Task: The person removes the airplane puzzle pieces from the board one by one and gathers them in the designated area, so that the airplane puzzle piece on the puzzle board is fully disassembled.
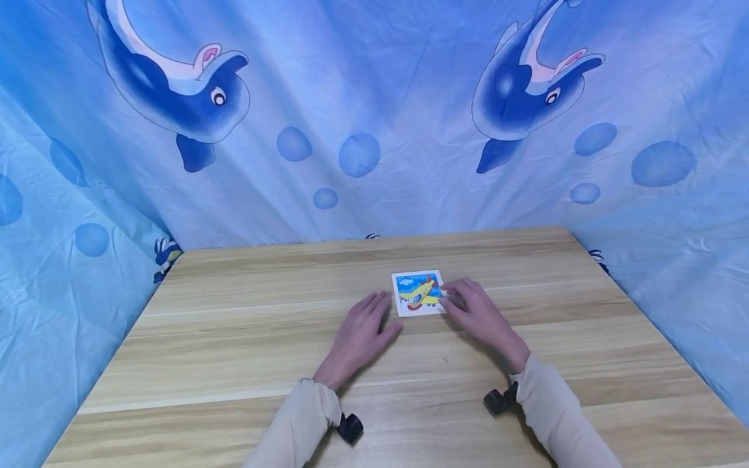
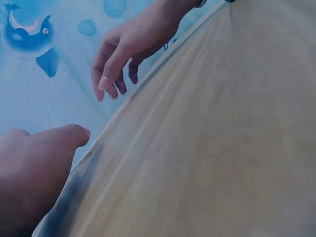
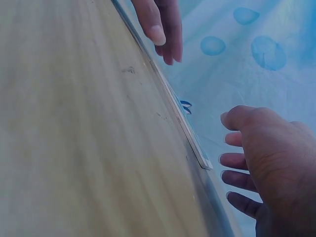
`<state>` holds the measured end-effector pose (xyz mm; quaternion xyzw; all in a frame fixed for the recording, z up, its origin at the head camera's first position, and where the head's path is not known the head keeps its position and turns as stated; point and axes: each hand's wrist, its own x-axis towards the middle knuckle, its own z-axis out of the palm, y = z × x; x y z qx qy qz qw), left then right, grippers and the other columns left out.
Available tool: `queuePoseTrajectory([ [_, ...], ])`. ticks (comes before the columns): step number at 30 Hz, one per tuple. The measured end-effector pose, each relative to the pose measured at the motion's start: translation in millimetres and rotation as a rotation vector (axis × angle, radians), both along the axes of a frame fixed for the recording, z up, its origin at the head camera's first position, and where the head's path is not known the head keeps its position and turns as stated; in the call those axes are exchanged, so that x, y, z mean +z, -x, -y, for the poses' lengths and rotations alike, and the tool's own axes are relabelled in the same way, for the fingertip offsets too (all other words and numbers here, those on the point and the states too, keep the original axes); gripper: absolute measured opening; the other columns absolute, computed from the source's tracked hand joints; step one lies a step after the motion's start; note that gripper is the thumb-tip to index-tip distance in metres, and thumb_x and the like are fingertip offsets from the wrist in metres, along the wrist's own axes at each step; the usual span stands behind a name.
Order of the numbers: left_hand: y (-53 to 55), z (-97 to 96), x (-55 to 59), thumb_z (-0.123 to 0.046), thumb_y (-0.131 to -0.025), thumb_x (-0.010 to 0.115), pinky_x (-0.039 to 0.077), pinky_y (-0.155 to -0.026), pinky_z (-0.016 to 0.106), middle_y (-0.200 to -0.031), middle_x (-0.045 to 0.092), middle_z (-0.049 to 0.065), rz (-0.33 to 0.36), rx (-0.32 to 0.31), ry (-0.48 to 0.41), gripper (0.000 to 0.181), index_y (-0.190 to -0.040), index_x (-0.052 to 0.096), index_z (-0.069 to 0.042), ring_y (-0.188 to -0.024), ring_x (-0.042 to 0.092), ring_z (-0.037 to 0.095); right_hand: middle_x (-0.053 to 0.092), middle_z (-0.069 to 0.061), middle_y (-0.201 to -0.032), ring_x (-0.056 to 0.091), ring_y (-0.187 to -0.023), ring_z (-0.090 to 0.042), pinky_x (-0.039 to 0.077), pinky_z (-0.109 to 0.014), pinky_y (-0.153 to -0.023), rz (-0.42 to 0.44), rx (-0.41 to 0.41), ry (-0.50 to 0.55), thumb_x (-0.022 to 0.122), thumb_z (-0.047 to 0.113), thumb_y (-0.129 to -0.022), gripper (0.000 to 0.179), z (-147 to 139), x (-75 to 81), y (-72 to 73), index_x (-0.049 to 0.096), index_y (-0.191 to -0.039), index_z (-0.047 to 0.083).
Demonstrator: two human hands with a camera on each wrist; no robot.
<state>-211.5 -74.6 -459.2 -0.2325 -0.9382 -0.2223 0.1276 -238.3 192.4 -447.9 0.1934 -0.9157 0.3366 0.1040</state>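
A square picture board [image 1: 419, 292] with a white border lies flat on the table, showing a yellow airplane with red parts against blue sky. Seen nearly edge-on in the right wrist view, the board [image 3: 180, 118] looks thin. To its left is my left hand [image 1: 364, 330], palm down, fingers extended and holding nothing. My right hand [image 1: 476, 312] hovers at the board's right edge, fingers loosely bent, thumb and fingertips apart. In the right wrist view, a gap shows between the right hand [image 3: 276, 158] and the board. The left wrist view shows the right hand [image 2: 133, 49] with nothing in its fingers.
The wood-grain table [image 1: 234, 351] extends around both hands. Blue curtains with dolphins [image 1: 193, 97] and bubbles hang behind and at both sides. A small black device [image 1: 351, 429] is strapped under the left wrist, another black device [image 1: 499, 402] under the right.
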Motion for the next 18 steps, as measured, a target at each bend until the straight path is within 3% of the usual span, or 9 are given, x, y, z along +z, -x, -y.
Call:
queuePoseTrajectory([
  [18, 17.5, -8.1, -2.3, -0.047, -0.095, 0.054, 0.035, -0.11, 0.044, -0.142, 0.051, 0.006, -0.027, -0.038, 0.035, 0.056, -0.138, 0.053, -0.011, -0.134, 0.043, 0.026, 0.059, -0.007, -0.112, 0.052, -0.107, -0.024, 0.047, -0.045, -0.092, 0.004, 0.011, 0.002, 0.062, 0.031, -0.094, 0.034, 15, 1.4, 9.1, 0.063, -0.118, 0.006],
])
